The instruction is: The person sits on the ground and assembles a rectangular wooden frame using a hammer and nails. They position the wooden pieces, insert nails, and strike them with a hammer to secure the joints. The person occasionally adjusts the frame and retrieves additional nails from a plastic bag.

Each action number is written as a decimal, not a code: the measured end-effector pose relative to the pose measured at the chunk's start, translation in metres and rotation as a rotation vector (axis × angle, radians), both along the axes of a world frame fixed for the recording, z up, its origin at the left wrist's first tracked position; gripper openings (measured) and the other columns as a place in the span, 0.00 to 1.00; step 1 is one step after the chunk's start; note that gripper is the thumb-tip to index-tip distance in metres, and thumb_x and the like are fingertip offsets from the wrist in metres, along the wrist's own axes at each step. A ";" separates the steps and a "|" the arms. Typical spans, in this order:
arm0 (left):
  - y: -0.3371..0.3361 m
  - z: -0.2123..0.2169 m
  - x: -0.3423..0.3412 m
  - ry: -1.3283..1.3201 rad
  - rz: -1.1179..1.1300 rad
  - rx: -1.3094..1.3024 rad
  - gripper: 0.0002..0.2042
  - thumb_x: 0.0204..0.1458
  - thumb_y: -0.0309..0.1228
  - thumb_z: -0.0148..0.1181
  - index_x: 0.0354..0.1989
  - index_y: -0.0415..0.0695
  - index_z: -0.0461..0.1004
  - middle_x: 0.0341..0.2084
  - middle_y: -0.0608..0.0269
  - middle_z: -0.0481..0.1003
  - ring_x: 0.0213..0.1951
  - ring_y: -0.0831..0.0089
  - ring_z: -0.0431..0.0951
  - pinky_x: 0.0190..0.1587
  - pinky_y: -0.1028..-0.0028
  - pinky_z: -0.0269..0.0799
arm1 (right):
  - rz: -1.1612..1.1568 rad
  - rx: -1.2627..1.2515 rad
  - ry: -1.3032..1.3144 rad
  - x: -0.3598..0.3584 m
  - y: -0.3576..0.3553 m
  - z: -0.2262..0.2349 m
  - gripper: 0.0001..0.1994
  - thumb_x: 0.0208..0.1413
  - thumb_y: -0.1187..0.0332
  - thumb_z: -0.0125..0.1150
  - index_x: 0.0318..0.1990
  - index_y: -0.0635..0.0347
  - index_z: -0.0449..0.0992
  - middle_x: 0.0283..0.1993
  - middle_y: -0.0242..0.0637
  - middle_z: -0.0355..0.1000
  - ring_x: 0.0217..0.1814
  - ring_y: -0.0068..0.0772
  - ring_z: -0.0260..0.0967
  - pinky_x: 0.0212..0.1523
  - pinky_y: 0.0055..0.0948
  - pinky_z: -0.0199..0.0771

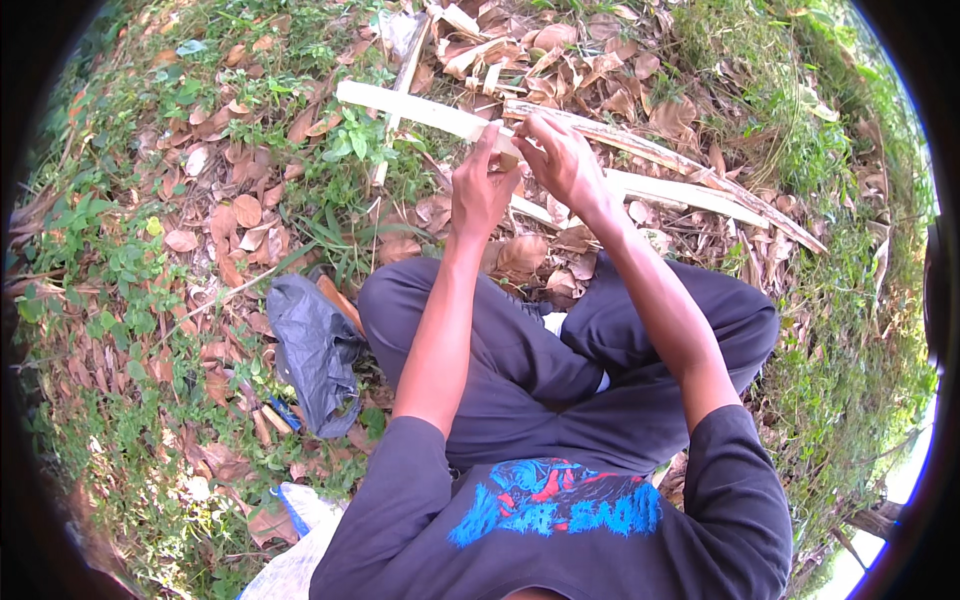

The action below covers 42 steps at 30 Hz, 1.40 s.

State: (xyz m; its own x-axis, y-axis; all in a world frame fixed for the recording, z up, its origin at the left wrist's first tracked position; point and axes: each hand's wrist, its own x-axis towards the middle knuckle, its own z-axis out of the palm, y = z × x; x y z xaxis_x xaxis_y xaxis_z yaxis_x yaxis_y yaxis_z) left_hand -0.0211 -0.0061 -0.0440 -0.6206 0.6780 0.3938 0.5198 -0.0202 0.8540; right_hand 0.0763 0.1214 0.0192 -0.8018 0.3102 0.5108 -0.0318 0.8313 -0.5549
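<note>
My two hands meet over the leaf-strewn ground in front of my crossed legs. My left hand [485, 185] has its fingers closed around the near end of a long pale strip of wood or stalk [405, 106], which reaches out to the upper left. Close beside it, my right hand [560, 165] pinches at that same end, its thumb and fingertips drawn together. Between the hands shows a small tan, flat piece [508, 157]; its kind is unclear. The fingers partly cover both the piece and the strip's end.
Beyond my right hand lie a long rough split stick [660, 155] and a pale strip [690, 196]. A thin stick [407, 85] stands out past the left hand. By my left knee are a dark plastic bag [312, 350] and wooden-handled items [270, 420]. A white sack [290, 560] lies lower left.
</note>
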 end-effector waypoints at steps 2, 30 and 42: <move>0.001 0.001 0.000 0.010 0.011 -0.018 0.35 0.50 0.24 0.70 0.67 0.35 0.62 0.37 0.43 0.80 0.38 0.59 0.85 0.36 0.67 0.86 | -0.030 -0.015 -0.081 -0.001 0.002 -0.001 0.08 0.61 0.67 0.60 0.40 0.62 0.71 0.39 0.46 0.73 0.45 0.55 0.72 0.46 0.46 0.71; -0.003 0.001 0.002 -0.010 0.012 -0.007 0.37 0.49 0.26 0.73 0.68 0.37 0.61 0.37 0.45 0.80 0.39 0.63 0.84 0.36 0.69 0.86 | 0.058 -0.179 -0.017 -0.003 0.010 0.001 0.08 0.54 0.72 0.65 0.30 0.64 0.71 0.30 0.44 0.73 0.36 0.47 0.73 0.38 0.41 0.71; -0.056 0.051 -0.004 -0.117 0.208 -0.071 0.43 0.51 0.24 0.66 0.75 0.41 0.49 0.41 0.47 0.79 0.44 0.61 0.82 0.47 0.68 0.80 | 0.053 -0.111 -0.044 -0.008 0.009 -0.005 0.08 0.58 0.69 0.66 0.33 0.62 0.74 0.34 0.43 0.77 0.38 0.43 0.77 0.43 0.42 0.76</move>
State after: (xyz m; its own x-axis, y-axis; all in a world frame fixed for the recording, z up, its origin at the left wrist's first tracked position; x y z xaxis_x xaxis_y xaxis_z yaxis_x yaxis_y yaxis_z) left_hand -0.0256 -0.0625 0.0066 -0.7883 0.5541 0.2674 0.4043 0.1388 0.9041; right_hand 0.0680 0.1301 0.0146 -0.8394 0.3197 0.4396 -0.0472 0.7628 -0.6449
